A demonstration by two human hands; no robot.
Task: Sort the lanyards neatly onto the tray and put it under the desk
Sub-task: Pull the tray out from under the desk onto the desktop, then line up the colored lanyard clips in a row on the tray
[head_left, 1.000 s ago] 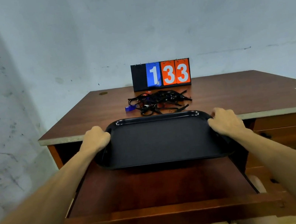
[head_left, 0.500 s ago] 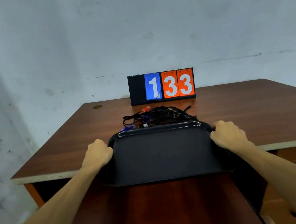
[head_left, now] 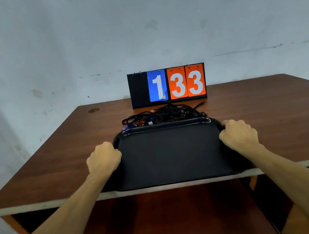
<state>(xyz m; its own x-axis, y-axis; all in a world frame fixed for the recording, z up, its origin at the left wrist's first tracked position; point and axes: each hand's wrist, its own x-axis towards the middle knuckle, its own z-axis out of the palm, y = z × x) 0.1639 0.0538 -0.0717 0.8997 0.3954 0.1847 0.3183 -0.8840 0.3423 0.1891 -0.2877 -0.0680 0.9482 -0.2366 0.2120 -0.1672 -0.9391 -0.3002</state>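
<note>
Holding a black rectangular plastic tray (head_left: pixel 171 154) level over the near half of a brown wood-veneer desk (head_left: pixel 271 118). Gripped at its 9 o'clock by left hand (head_left: pixel 103 158), at its 3 o'clock by right hand (head_left: pixel 238 136). Both fisted, knuckles up, fingers curled over the side rims, nothing else held. Matched grip on both sides, probably to keep the wide tray flat and square to the desk front. Cannot tell whether resting on the top or just above it. Near rim roughly in line with the pale front edge at 6 o'clock.

Nothing in the tray yet. At its 12 o'clock, just beyond the far rim: tangled heap of black cord lanyards (head_left: pixel 167 113) with small blue and red clips, lying on the desk. Touching the rim or just short of it, too close to call. Tray positioned right beside the heap, presumably to shorten each transfer.

Further out at 12 o'clock, against the grey plaster wall (head_left: pixel 135 28): black flip-number board (head_left: pixel 167 85) reading 1 33 on blue and orange cards. Small brass-coloured disc (head_left: pixel 93 110) at 10 o'clock, near the far left corner.

Below the desktop at 6 o'clock: dark reddish wooden shelf (head_left: pixel 165 216), likely the tray's final spot.

Judged stage: tray placement, sorting not begun. Next: release both rims, lift out single lanyards. Risk: knots dragging the whole heap along.
</note>
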